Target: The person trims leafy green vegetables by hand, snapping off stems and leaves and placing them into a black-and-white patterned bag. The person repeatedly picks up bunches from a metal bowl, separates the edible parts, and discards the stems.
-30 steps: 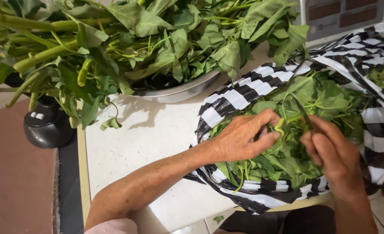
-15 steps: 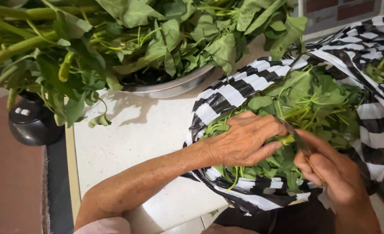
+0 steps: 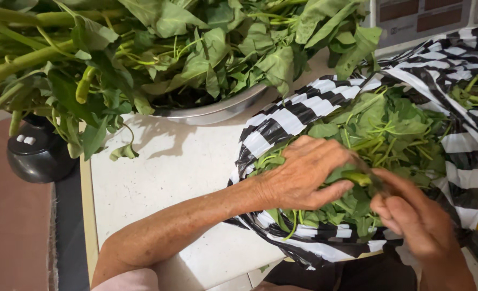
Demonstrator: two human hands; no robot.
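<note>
Green leafy stems (image 3: 390, 129) fill striped bag (image 3: 282, 126).

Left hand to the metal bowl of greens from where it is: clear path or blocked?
Probably yes. The left hand rests on the greens in the striped bag, and only bare white tabletop lies between it and the metal bowl; nothing stands in between.

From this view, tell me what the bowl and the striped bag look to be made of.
Bowl: looks like metal, likely steel; its grey rim is smooth and shiny under the greens.
Striped bag: looks like thin plastic film; glossy black and white, crinkled and folded around the leaves where the left hand rests.
</note>
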